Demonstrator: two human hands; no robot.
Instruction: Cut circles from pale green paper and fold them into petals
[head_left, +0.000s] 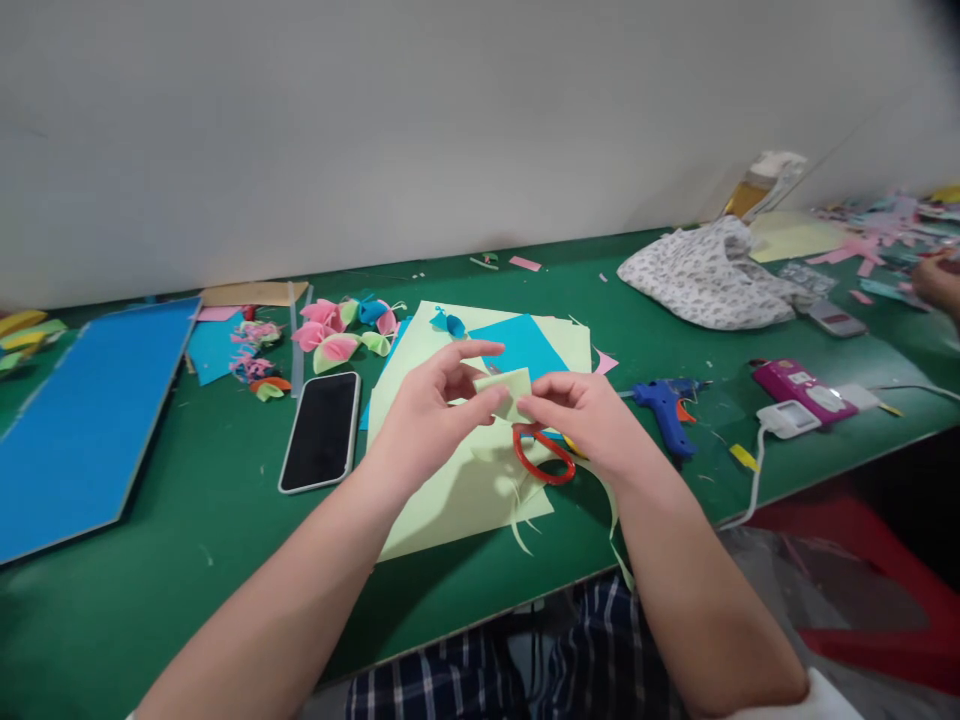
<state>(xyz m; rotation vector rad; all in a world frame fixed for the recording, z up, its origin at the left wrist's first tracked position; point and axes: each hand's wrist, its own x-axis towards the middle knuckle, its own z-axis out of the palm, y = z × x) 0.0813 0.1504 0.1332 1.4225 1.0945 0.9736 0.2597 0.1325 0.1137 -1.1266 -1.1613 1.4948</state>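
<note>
Between my hands is a small pale green piece of paper, raised above the table. My left hand pinches its left side with thumb and fingers, the index finger stretched out over it. My right hand grips the right edge between thumb and fingertips. Just below lies a pair of scissors with red-orange handles, its blades hidden. Under them are large pale green sheets and a blue paper square. Thin green paper strips trail near the scissors.
Left of the sheets lies a phone, with pink and green paper flowers behind it. A blue board covers the far left. To the right are a blue glue gun, a purple power strip and a patterned cloth. Another person's hand shows.
</note>
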